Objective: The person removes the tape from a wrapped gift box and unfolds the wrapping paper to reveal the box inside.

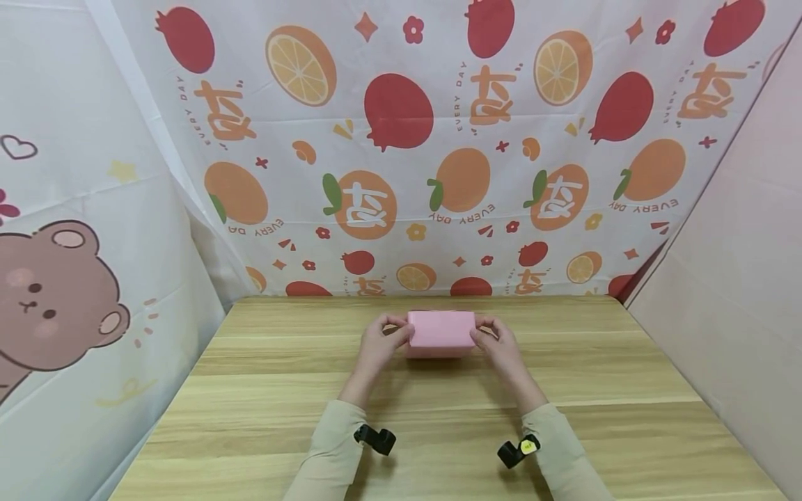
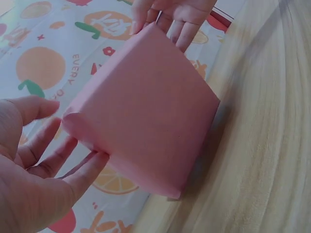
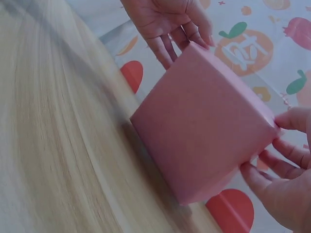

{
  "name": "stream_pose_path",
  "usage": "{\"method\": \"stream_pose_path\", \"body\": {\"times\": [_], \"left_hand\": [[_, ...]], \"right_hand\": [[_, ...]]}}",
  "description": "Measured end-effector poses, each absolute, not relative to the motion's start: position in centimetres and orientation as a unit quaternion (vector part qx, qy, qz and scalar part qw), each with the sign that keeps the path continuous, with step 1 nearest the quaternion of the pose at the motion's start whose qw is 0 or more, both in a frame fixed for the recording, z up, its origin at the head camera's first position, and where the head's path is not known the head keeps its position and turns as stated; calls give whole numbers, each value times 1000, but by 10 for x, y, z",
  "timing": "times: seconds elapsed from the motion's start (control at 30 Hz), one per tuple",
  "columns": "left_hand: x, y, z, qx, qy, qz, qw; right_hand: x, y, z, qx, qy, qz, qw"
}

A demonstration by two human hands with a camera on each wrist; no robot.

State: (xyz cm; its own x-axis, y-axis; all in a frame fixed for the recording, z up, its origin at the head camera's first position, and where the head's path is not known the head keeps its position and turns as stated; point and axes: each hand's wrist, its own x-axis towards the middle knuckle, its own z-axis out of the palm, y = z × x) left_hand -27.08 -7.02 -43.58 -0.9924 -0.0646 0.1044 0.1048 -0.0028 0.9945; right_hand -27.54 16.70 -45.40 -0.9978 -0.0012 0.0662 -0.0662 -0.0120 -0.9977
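Note:
A pink box [image 1: 441,330] with a plain, smooth surface is at the far middle of the wooden table, between both hands. At its left end, my left hand [image 1: 382,341] holds the box with thumb on the near side and fingers around the end. My right hand [image 1: 499,342] grips the opposite end in much the same way. In the left wrist view, the box's broad pink side [image 2: 150,109] faces the camera. The right wrist view shows the thumb [image 3: 255,177] pressed to the box's edge. The box's far side and any contents are hidden.
The wooden tabletop [image 1: 432,431] runs back to a white cloth [image 1: 401,160] printed with fruit. On the left hangs a cloth with a bear [image 1: 56,299]; a pale wall covering [image 1: 739,229] stands on the right. Both wrists wear small black cameras [image 1: 376,440].

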Motion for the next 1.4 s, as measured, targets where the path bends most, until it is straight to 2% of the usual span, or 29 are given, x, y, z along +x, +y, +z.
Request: {"method": "stream_pose_path", "body": {"times": [0.17, 0.33, 0.57, 0.83, 1.13, 1.4], "left_hand": [[-274, -72, -439, -15, -678, -733, 51], [-275, -72, -441, 3, -654, -756, 32], [-277, -72, -445, 29, -638, -769, 2], [-277, -72, -452, 28, -674, -737, -54], [-276, -71, -457, 13, -695, -716, -63], [-277, -71, -461, 9, -724, -686, -67]], "right_hand": [[-276, 172, -458, 39, -698, 715, 31], [-277, 181, -461, 65, -718, 693, 14], [-282, 197, -466, 142, -748, 648, 2], [-283, 209, -470, 212, -760, 613, -46], [-283, 211, -472, 239, -781, 573, -70], [-282, 207, -471, 258, -818, 510, -68]]}}
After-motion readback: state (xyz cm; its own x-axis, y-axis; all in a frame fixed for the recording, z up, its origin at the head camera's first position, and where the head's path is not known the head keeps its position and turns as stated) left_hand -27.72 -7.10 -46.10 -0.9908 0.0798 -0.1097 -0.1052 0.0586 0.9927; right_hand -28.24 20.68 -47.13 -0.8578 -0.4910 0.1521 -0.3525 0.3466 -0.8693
